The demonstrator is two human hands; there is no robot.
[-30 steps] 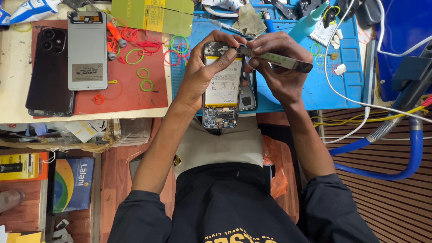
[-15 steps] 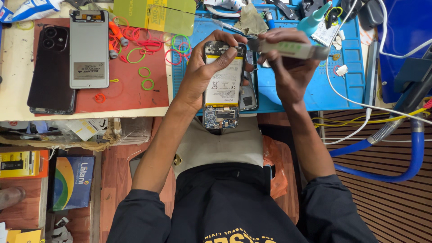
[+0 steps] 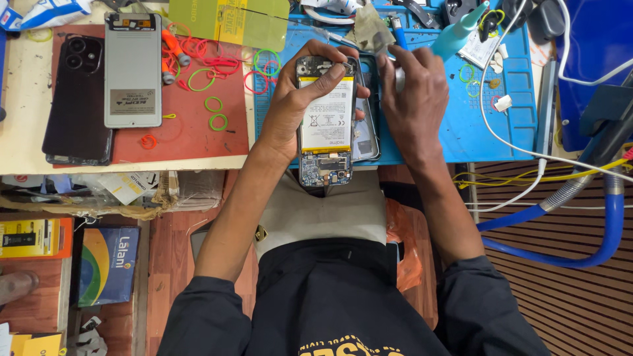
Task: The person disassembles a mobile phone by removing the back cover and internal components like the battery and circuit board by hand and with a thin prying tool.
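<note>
The left hand is clamped around an opened phone, battery side up, held over the near edge of the bench with its lower end past that edge. The right hand lies flat, fingers together, just beside it on the blue mat, holding nothing visible. Two more phones lie on the red mat towards the bench's left end.
</note>
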